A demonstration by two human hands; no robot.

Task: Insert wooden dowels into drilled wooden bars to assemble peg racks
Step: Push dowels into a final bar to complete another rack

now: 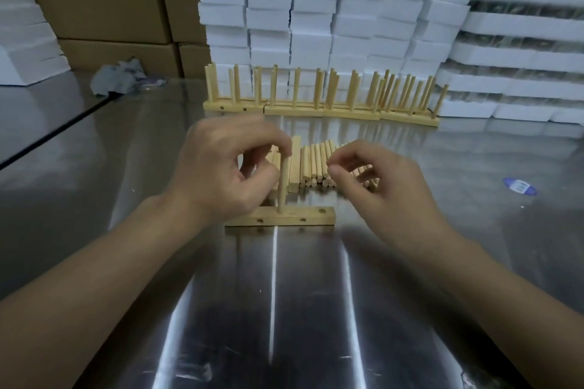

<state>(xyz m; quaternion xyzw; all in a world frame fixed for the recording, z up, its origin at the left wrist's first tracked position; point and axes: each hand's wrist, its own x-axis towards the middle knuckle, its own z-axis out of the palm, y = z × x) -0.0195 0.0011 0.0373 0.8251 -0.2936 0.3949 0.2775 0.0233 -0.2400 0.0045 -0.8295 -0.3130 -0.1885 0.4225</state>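
Your left hand (221, 174) pinches a dowel (282, 186) standing upright in the bar (303, 218) — your right hand (379, 180) curls over the loose dowels (316, 164); I cannot tell whether it grips one.

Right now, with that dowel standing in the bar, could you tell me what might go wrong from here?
1. The bar lies ungripped on the glossy metal table; pressing the dowel could slide it.
2. The left hand pinches the dowel near its top only, so it may seat tilted.
3. The right hand hovers over the loose dowels and could roll them.
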